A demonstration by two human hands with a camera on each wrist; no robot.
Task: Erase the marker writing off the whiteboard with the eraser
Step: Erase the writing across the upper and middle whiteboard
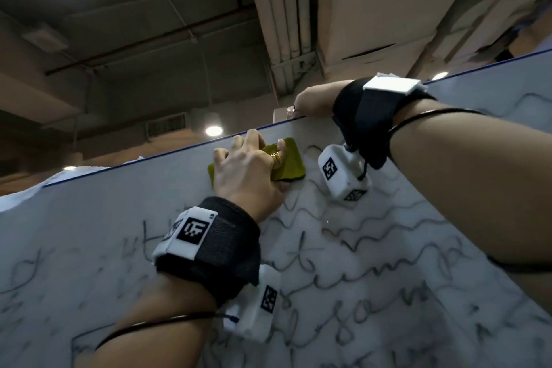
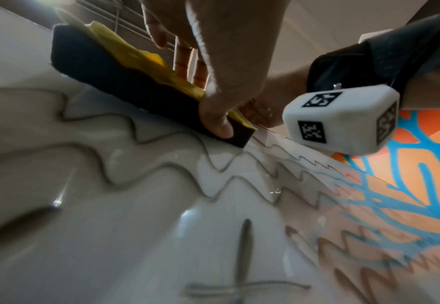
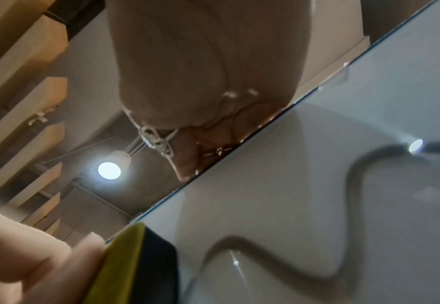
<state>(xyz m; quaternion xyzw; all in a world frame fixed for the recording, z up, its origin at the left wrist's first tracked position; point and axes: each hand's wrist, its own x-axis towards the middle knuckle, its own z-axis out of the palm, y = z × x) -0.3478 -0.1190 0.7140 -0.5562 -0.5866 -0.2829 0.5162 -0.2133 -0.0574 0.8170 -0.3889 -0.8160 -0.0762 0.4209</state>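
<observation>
A white whiteboard (image 1: 89, 218) fills the lower half of the head view, covered in grey cursive and wavy marker lines (image 1: 352, 236). My left hand (image 1: 248, 170) grips a yellow eraser (image 1: 291, 161) with a black felt face and presses it flat against the board just under its top edge. In the left wrist view the eraser (image 2: 125, 82) lies on the board with my thumb (image 2: 221, 123) on its side, just above a wavy line (image 2: 162, 142). My right hand (image 1: 313, 100) curls over the board's top edge (image 1: 268, 125), fingers behind it. The right wrist view shows the eraser's corner (image 3: 146, 265).
Behind the board rise a dark ceiling with pipes (image 1: 286, 9) and round lamps (image 1: 214, 130). An orange and blue patterned surface (image 2: 426, 160) shows past the board's right side in the left wrist view. Thin black cables (image 1: 433, 115) run along both forearms.
</observation>
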